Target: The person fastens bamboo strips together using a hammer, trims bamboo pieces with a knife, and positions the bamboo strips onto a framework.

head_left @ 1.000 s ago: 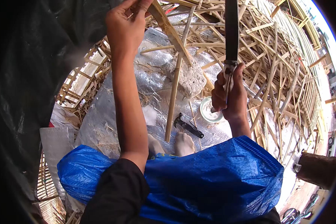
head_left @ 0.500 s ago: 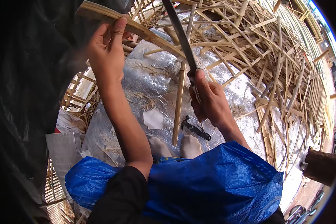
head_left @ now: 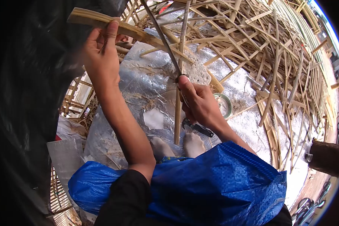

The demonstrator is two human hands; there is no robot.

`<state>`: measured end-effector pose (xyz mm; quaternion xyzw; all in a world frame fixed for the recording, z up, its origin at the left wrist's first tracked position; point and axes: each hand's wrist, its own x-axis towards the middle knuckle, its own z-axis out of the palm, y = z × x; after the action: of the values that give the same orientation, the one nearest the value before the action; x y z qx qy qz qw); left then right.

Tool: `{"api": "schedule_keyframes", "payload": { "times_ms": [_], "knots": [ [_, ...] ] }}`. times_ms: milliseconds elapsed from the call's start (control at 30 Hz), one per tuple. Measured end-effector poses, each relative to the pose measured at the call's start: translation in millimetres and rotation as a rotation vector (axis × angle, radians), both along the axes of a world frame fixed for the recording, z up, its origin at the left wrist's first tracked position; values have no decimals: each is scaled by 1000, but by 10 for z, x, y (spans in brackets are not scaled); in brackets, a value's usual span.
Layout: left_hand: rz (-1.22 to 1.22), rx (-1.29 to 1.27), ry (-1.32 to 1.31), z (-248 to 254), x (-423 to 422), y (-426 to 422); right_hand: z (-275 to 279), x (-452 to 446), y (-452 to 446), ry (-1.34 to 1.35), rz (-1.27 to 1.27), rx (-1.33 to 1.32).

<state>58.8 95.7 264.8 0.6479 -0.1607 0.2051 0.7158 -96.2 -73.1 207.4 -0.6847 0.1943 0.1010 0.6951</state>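
Observation:
My left hand (head_left: 104, 43) grips a split bamboo strip (head_left: 133, 33) near its upper left end, thumb on top. The strip slants down to the right, its far end over a grey stone block (head_left: 196, 71). In my right hand (head_left: 200, 100) is the handle of a long-bladed knife (head_left: 162, 37). The blade points up and left, crossing the strip; whether it touches cannot be made out. Another bamboo strip (head_left: 178, 113) stands lengthwise below the knife. A black-handled tool (head_left: 199, 129) lies close to my feet, partly behind my right hand.
A tangled heap of bamboo strips (head_left: 252, 41) spreads across the upper right. A round container (head_left: 224, 104) sits beside my right wrist. Silvery sheeting (head_left: 135, 83) covers the ground. Blue woven plastic (head_left: 214, 180) lies over my lap. A dark sheet (head_left: 22, 94) hangs at left; a log (head_left: 326, 158) juts in at right.
My right hand and the knife have shifted left and slightly down, and the blade has turned. The stone block and round container show more. My left hand has moved slightly left with the strip.

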Motion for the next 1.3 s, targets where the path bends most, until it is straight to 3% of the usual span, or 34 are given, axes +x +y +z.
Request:
{"api": "schedule_keyframes", "payload": {
  "times_ms": [100, 200, 333, 600, 733, 867, 1000, 1067, 1133, 1300],
  "knots": [
    [-12, -19, -59, -33, 19, 22, -128, 29, 89, -243, 16, -342],
    [-11, 5, -48, -79, -24, 163, -456, 131, 108, -126, -48, -228],
    [19, -117, 0, -227, 53, 289, -403, 193, -112, 41, -15, -17],
    [-54, -48, -74, -155, -85, 249, -549, 124, 40, -206, -28, -282],
    [-113, -100, -33, -273, 15, 384, -836, 294, -341, 107, -66, -104],
    [-113, -73, -35, -230, -6, 328, -583, 188, -83, 33, -67, -27],
    [-48, -31, -31, -232, 7, 356, -779, 157, -68, -233, 39, -319],
    [-6, -14, -19, -278, 84, 447, -1010, 233, -80, -173, -12, -288],
    [-14, -100, 15, -404, 182, 566, -1162, 319, -220, 87, -126, -62],
    [-93, -102, -3, -320, 140, 472, -720, 245, -111, -10, -74, 40]
  ]
}}
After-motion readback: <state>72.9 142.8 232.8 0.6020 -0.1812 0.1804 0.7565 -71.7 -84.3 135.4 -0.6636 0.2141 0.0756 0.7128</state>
